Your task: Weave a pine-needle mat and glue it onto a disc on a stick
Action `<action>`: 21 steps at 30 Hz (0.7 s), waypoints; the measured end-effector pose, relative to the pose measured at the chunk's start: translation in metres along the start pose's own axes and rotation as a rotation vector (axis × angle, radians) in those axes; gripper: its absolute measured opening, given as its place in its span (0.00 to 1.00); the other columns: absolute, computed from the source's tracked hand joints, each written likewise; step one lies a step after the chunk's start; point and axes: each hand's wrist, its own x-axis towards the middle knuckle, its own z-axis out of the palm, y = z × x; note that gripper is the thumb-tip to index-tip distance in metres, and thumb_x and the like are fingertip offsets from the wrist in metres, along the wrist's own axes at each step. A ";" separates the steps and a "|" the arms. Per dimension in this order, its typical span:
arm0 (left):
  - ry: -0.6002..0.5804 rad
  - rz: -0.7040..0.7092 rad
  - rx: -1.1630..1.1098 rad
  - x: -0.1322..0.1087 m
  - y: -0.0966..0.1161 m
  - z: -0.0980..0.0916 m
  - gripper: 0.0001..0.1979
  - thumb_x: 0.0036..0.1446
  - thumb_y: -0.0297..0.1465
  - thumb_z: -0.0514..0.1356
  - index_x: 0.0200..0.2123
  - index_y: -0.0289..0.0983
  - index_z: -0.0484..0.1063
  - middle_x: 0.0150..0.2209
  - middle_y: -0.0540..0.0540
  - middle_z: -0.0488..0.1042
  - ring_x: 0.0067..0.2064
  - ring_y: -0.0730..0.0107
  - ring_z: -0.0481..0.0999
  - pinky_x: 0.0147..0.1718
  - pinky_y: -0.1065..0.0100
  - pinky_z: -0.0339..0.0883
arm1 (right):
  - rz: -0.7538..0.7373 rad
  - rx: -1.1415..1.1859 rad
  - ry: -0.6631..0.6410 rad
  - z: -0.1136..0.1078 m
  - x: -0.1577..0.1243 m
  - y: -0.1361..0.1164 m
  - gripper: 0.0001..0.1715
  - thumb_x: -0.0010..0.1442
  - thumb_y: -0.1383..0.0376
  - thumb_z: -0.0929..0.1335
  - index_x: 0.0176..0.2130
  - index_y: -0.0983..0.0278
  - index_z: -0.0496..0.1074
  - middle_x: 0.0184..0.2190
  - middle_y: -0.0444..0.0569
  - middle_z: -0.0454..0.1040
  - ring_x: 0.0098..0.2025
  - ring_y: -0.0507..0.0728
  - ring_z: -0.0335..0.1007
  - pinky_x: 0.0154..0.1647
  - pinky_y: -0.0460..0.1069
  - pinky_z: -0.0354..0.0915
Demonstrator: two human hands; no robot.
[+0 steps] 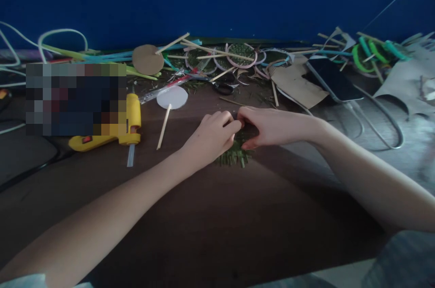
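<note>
L hand [215,133] & R hand [263,125] tog. over green fringed pc. [234,159] on worktop [238,215]; fingertips partly hidden, can't tell if clamped. Yel. glue gun [134,111] to L.

a white disc [176,95] lies on the desk [190,215], a pale stick [164,127] overlapping its near edge. left of the disc sits a yellow glue gun [135,111]; behind the disc, a brown cardboard round [147,60]; to the disc's right, black-handled scissors [216,87] and, farther right, a phone [335,79].
</note>
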 end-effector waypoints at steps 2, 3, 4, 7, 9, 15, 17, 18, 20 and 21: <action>0.002 -0.001 0.002 0.000 0.000 0.000 0.07 0.57 0.24 0.51 0.37 0.36 0.66 0.36 0.44 0.66 0.38 0.63 0.65 0.34 0.65 0.56 | -0.006 -0.010 0.013 0.000 -0.001 -0.001 0.25 0.45 0.49 0.69 0.35 0.60 0.58 0.36 0.47 0.68 0.31 0.55 0.62 0.27 0.48 0.50; 0.004 -0.001 0.003 0.000 -0.001 0.000 0.07 0.57 0.23 0.50 0.37 0.36 0.66 0.36 0.44 0.66 0.38 0.63 0.65 0.34 0.65 0.56 | -0.008 -0.014 0.020 0.001 -0.001 -0.001 0.24 0.46 0.49 0.68 0.35 0.60 0.58 0.36 0.47 0.68 0.30 0.55 0.62 0.27 0.48 0.50; 0.006 0.000 0.001 0.000 -0.001 0.000 0.07 0.57 0.23 0.50 0.37 0.36 0.66 0.36 0.44 0.66 0.38 0.63 0.65 0.35 0.64 0.56 | -0.007 -0.017 0.025 0.001 -0.002 -0.002 0.24 0.46 0.49 0.68 0.35 0.60 0.58 0.35 0.47 0.68 0.30 0.55 0.62 0.27 0.48 0.50; 0.014 0.007 -0.013 -0.001 -0.001 0.001 0.08 0.57 0.23 0.50 0.37 0.36 0.66 0.36 0.43 0.66 0.38 0.62 0.64 0.34 0.64 0.56 | -0.001 -0.016 0.031 0.003 -0.002 -0.003 0.24 0.46 0.49 0.68 0.35 0.60 0.58 0.35 0.47 0.68 0.29 0.54 0.62 0.26 0.48 0.49; 0.022 0.011 -0.023 -0.001 -0.002 0.002 0.07 0.57 0.23 0.50 0.36 0.36 0.66 0.36 0.43 0.66 0.38 0.62 0.65 0.34 0.64 0.56 | -0.006 -0.013 0.035 0.003 -0.002 -0.001 0.24 0.46 0.49 0.69 0.35 0.60 0.58 0.35 0.47 0.67 0.29 0.54 0.61 0.26 0.48 0.49; 0.036 -0.017 -0.123 0.000 -0.004 0.003 0.04 0.56 0.24 0.51 0.33 0.36 0.64 0.36 0.44 0.68 0.39 0.64 0.66 0.35 0.64 0.57 | -0.026 0.073 -0.058 -0.007 0.001 0.010 0.25 0.47 0.49 0.68 0.39 0.60 0.60 0.33 0.45 0.68 0.30 0.54 0.62 0.27 0.48 0.52; 0.036 -0.044 -0.185 0.000 -0.006 0.002 0.03 0.56 0.24 0.51 0.33 0.35 0.64 0.36 0.44 0.69 0.39 0.64 0.67 0.37 0.64 0.58 | -0.014 0.094 -0.059 -0.008 -0.001 0.010 0.25 0.48 0.49 0.68 0.40 0.60 0.60 0.34 0.46 0.68 0.31 0.54 0.63 0.27 0.48 0.53; 0.038 -0.057 -0.221 0.001 -0.007 0.002 0.03 0.55 0.24 0.52 0.32 0.36 0.64 0.36 0.45 0.69 0.39 0.64 0.67 0.37 0.64 0.59 | -0.001 0.094 -0.042 -0.007 -0.002 0.008 0.25 0.48 0.49 0.67 0.41 0.60 0.60 0.34 0.46 0.69 0.31 0.54 0.64 0.27 0.48 0.53; 0.047 -0.087 -0.308 0.001 -0.009 0.001 0.02 0.54 0.24 0.53 0.31 0.36 0.63 0.35 0.46 0.70 0.39 0.65 0.68 0.38 0.64 0.60 | 0.041 0.076 0.008 -0.004 -0.005 0.003 0.26 0.49 0.48 0.67 0.41 0.60 0.60 0.33 0.46 0.69 0.30 0.54 0.64 0.26 0.48 0.53; 0.056 -0.104 -0.354 0.002 -0.010 0.001 0.02 0.54 0.24 0.53 0.30 0.36 0.63 0.34 0.46 0.70 0.38 0.66 0.69 0.37 0.65 0.60 | 0.063 0.065 0.034 -0.002 -0.006 0.000 0.26 0.49 0.49 0.67 0.42 0.60 0.60 0.33 0.46 0.69 0.29 0.54 0.64 0.26 0.48 0.53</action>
